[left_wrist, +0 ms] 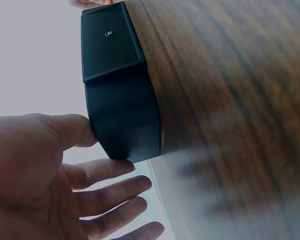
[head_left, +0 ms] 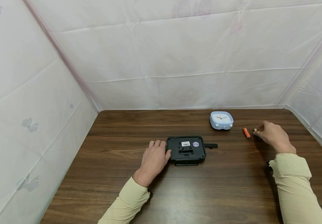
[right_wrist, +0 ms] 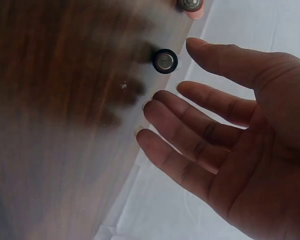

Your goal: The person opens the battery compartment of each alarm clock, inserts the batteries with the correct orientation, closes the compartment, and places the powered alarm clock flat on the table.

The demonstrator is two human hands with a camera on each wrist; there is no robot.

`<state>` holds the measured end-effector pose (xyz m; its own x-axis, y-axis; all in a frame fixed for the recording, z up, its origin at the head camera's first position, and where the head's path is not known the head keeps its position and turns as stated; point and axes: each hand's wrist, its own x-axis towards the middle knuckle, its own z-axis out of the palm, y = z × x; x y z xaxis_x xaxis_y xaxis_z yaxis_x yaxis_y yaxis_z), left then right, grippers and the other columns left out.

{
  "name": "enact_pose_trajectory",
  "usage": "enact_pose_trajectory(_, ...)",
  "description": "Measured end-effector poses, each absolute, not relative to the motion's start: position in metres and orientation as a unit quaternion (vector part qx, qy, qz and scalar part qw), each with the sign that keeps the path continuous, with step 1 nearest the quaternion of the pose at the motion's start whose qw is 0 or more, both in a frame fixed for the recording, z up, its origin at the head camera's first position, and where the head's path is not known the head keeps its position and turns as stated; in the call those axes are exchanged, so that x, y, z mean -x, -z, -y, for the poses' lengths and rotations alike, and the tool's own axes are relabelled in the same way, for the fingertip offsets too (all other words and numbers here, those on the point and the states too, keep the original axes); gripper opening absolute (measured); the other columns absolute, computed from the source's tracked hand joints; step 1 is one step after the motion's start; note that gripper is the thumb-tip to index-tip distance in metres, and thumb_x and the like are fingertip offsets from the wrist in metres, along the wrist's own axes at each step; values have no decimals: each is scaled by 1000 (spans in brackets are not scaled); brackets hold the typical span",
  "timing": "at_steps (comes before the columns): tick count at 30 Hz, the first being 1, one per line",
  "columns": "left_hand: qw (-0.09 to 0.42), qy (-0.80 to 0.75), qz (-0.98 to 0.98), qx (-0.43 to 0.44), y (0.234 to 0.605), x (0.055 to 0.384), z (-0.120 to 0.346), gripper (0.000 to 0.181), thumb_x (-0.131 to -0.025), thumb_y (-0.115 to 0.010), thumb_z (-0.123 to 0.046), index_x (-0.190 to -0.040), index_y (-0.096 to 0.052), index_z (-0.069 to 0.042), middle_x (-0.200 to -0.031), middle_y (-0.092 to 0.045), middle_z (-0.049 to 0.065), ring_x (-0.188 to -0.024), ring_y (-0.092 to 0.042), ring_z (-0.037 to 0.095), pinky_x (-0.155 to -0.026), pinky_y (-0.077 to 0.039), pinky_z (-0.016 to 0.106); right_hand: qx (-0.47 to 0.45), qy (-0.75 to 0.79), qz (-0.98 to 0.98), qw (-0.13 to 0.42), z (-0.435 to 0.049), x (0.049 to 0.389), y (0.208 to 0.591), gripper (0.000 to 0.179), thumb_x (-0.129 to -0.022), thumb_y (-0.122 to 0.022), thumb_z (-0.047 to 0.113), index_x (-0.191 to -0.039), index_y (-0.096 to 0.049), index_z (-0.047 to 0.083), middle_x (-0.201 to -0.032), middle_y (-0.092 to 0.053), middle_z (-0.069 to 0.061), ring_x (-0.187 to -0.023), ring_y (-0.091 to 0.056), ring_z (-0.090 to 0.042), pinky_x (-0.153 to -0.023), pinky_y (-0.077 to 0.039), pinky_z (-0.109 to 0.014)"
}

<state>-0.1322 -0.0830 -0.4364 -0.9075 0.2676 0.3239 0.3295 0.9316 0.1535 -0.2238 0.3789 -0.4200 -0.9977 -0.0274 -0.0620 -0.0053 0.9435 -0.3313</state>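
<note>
A black rectangular device (head_left: 186, 144) lies flat, its label and sticker facing up and a small slot in its middle. At its left end, my left hand (head_left: 153, 157) holds the corner: in the left wrist view the thumb is on the upper edge of the black case (left_wrist: 122, 120) and the index fingertip on its end, the other fingers spread. To the right, my right hand (head_left: 274, 135) reaches down over a dark battery (head_left: 257, 136). The right wrist view shows that battery (right_wrist: 165, 61) end-on, just off the thumb tip, with the fingers loosely bent. An orange battery (head_left: 246, 133) lies to its left.
Behind the device stands a light blue alarm clock (head_left: 221, 120). A thin black strip (head_left: 211, 145) lies at the device's right side. White sheeting (head_left: 177, 62) walls off the wooden table (head_left: 107, 174) at the back and on both sides.
</note>
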Motion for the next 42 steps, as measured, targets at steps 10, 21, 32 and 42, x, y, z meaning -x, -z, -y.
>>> enact_pose_trajectory(10,142,100,973,150,437,132,83,25,-100,-76,-24,-107,-72,0,-104,-70,13,-98,-62,32,-73,-57,43,8,169,-984,54,-379,225,422,30,-102,-69,18,-98,-60,-10,-84,-61,-23,-71,-56,-33,-61,-48,-49)
enact_pose_trajectory(21,138,97,975,146,436,132,82,26,-100,-75,-24,-108,-72,0,-105,-71,13,-99,-62,32,-74,-58,43,12,169,-984,47,-378,225,423,25,-98,-65,7,-110,-61,-15,-98,-66,-32,-76,-62,-37,-64,-52,-54)
enact_pose_trajectory(32,132,98,976,144,436,132,82,26,-101,-75,-24,-110,-72,0,-106,-70,13,-100,-61,32,-74,-57,43,20,163,-986,39,-380,226,426,31,-98,-66,5,-118,-60,-18,-113,-64,-40,-96,-65,-57,-74,-53,-65)
enact_pose_trajectory(42,132,101,976,143,435,132,82,26,-101,-75,-24,-109,-72,0,-106,-70,13,-100,-61,32,-74,-57,43,44,169,-984,30,-378,226,419,31,-99,-67,5,-118,-61,-18,-112,-64,-40,-95,-65,-55,-75,-52,-65)
